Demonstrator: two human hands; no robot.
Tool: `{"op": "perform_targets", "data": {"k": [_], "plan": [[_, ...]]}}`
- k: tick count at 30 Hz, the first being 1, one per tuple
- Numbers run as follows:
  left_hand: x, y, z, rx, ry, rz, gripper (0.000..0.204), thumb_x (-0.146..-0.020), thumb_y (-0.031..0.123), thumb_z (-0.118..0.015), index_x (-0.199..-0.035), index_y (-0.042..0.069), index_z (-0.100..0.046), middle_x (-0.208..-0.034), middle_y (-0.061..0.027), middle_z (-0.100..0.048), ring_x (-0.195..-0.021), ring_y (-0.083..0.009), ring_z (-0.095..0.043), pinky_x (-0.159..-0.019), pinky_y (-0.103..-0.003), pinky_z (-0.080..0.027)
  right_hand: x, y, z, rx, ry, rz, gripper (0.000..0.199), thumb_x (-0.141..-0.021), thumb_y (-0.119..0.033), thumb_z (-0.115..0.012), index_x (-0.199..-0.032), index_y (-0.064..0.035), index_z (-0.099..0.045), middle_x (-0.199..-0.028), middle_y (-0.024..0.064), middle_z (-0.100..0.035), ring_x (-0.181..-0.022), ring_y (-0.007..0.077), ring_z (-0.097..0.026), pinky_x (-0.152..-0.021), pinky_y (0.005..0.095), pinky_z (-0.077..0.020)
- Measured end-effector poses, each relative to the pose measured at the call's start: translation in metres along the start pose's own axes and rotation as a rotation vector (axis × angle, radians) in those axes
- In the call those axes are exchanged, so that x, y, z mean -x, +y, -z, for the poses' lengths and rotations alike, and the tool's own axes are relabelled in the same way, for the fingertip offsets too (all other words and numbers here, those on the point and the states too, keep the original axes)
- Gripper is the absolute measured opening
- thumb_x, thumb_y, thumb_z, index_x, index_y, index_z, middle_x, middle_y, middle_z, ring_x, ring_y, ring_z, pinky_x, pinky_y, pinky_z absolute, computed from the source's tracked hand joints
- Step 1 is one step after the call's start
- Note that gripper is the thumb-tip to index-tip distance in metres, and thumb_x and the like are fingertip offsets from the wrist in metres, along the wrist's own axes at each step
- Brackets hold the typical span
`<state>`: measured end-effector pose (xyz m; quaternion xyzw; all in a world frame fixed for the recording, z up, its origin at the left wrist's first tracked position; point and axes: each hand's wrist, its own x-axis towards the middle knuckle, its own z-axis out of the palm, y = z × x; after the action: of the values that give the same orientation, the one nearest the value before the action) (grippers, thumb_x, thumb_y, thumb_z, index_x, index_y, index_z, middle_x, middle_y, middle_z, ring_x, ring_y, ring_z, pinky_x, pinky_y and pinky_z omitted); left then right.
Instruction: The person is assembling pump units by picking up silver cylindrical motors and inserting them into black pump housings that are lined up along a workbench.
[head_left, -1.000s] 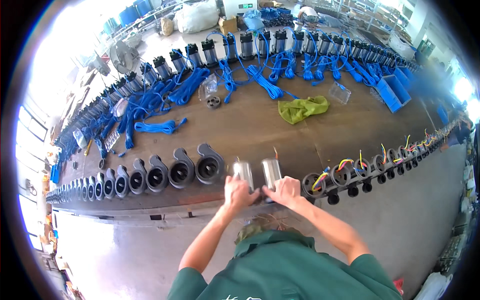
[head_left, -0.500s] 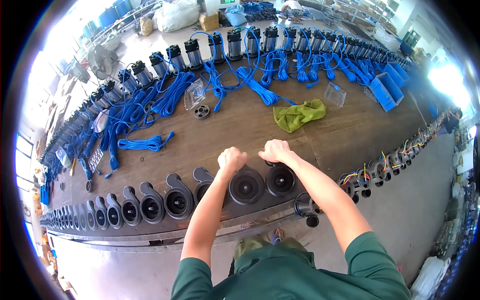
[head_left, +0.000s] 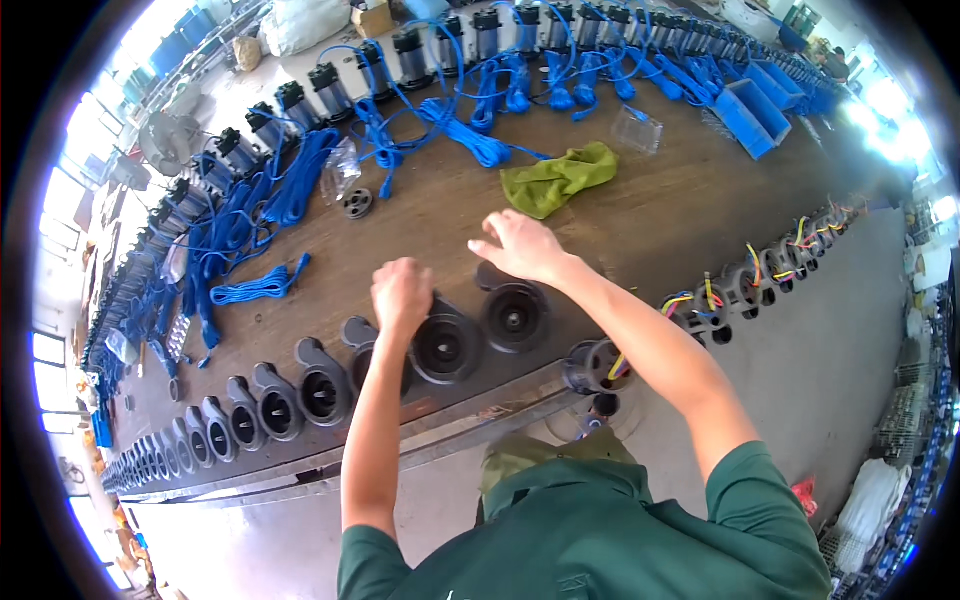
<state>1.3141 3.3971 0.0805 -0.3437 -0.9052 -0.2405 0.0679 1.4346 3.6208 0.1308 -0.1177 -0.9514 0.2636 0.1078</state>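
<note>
Several black round pump casings with side necks stand in a curved row along the near edge of the workbench. My left hand (head_left: 403, 295) is closed at the neck of one pump casing (head_left: 443, 347); the hand itself partly hides that neck. Just above the neighbouring pump casing (head_left: 515, 316), the last one at the right of the row, is my right hand (head_left: 522, 246). Its thumb stands apart from the fingers and nothing shows in it.
A green cloth (head_left: 560, 180) lies beyond my right hand. Motors (head_left: 485, 38) with coiled blue cables (head_left: 465, 135) line the far side. Blue bins (head_left: 752, 118) stand at the far right, and motor housings with coloured wires (head_left: 708, 305) line the near right edge.
The whole view has shifted, with the bench contents sitting higher and further left. My right hand has loosened from a closed pose and lifted off its casing's neck. My left hand stays at its casing.
</note>
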Motion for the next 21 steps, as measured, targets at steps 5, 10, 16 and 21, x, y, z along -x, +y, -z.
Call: {"op": "perform_targets", "data": {"k": [5,10,16,21], "plan": [[0.161,0.116,0.045,0.318,0.381,-0.266,0.016,-0.075,0.004,-0.074,-0.082,0.008,-0.060,-0.075,-0.0096,-0.058,-0.073,-0.0324,-0.057,-0.068,-0.044,-0.047,0.188,0.031,0.152,-0.183,0.694,0.440,0.004,-0.089,-0.001,-0.061,-0.085,0.0003,-0.059,-0.071,0.0069,-0.060,-0.056,0.0198,-0.053,-0.050,0.0321,-0.0435],[0.304,0.219,-0.106,0.166,-0.197,-0.535,0.037,-0.079,0.034,-0.079,-0.101,0.007,-0.066,-0.116,-0.0100,-0.063,-0.112,-0.0273,-0.057,-0.092,-0.042,-0.047,0.382,0.148,0.075,0.164,-0.024,0.247,0.035,-0.080,-0.019,-0.077,-0.110,-0.0066,-0.061,-0.103,0.0090,-0.061,-0.091,0.0293,-0.063,-0.066,0.0421,-0.0540],[0.306,0.246,-0.166,-0.162,-0.289,-0.605,0.014,-0.074,0.025,-0.063,-0.081,0.013,-0.062,-0.085,-0.0038,-0.055,-0.098,-0.0237,-0.051,-0.082,-0.037,-0.042,0.392,0.251,0.004,0.464,-0.278,0.434,0.030,-0.073,-0.023,-0.075,-0.096,-0.0112,-0.061,-0.100,0.0035,-0.058,-0.102,0.0252,-0.059,-0.075,0.0393,-0.0554],[0.261,0.280,-0.100,-0.032,-0.354,-0.497,0.017,-0.070,0.019,-0.068,-0.082,0.009,-0.062,-0.089,-0.0065,-0.058,-0.100,-0.0272,-0.052,-0.085,-0.040,-0.043,0.366,0.225,0.046,0.314,-0.189,0.596,0.033,-0.061,-0.031,-0.080,-0.081,-0.0123,-0.062,-0.086,0.0033,-0.060,-0.091,0.0227,-0.059,-0.071,0.0354,-0.0520]]}}
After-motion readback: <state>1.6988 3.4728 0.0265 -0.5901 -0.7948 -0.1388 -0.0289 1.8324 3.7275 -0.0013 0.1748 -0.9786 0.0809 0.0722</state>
